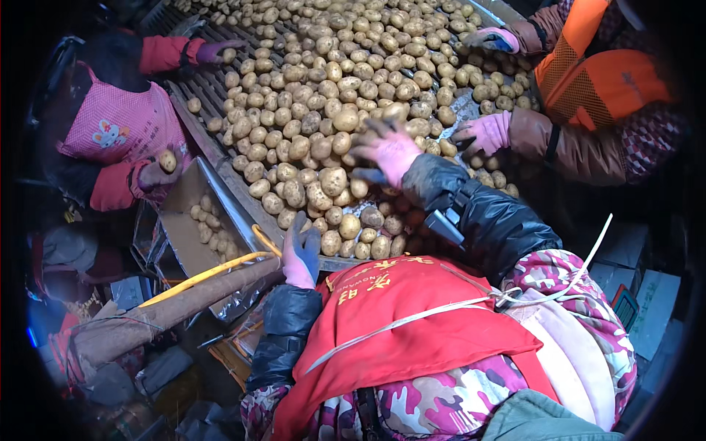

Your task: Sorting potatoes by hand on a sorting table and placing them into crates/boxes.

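Observation:
Many soil-marked potatoes lie spread over a slatted sorting table. My right hand, in a pink glove with dark fingers, reaches over the middle of them with its fingers spread. It is blurred, and so is a potato at its fingertips; nothing shows in its grasp. My left hand, gloved in pink and blue-grey, rests at the table's near edge beside the closest potatoes. Its fingers point away from me, and no potato is visible in it.
At left, a co-worker's gloved hands each hold a potato. Another co-worker's pink-gloved hand reaches in from the right. An open carton contains potatoes. A wooden pole with a yellow hose borders my left arm. Boxes stand at right.

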The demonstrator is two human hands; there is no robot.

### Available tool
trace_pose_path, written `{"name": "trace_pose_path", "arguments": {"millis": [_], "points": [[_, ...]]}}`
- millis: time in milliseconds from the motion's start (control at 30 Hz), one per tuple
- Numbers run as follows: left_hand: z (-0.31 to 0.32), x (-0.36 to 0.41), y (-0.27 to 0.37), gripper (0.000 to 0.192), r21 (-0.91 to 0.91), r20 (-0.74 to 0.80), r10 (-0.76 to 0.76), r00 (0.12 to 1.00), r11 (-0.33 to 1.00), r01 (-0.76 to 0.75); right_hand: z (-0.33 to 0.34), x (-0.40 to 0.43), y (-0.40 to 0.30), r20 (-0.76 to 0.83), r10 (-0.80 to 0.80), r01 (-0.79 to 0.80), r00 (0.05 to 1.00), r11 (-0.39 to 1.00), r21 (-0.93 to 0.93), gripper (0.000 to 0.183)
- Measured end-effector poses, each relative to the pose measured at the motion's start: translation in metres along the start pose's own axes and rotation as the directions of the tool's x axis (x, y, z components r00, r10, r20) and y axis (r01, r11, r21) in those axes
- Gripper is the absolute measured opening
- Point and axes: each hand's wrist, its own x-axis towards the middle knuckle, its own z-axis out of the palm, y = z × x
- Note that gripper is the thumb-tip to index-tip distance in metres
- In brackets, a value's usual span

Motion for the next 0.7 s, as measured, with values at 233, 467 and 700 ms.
{"name": "trace_pose_path", "arguments": {"millis": [233,467,700], "points": [[0.005,0.005,0.029,0.068,0.49,0.04,0.427,0.904,0.78,-0.39,-0.029,-0.04,0.096,-0.048,0.419,-0.419,0.907,0.88,-0.225,0.065],[0.041,0.024,0.054,0.093,0.684,0.328,0.349,0.878,0.553,-0.476,0.001,-0.122,0.011,-0.14,0.556,-0.569,0.819,0.818,-0.08,0.069],[0.031,0.018,0.057,0.078,0.418,0.424,0.435,0.794,0.684,-0.598,0.001,-0.103,-0.067,0.006,0.041,-0.041,0.999,0.974,0.222,0.067]]}}
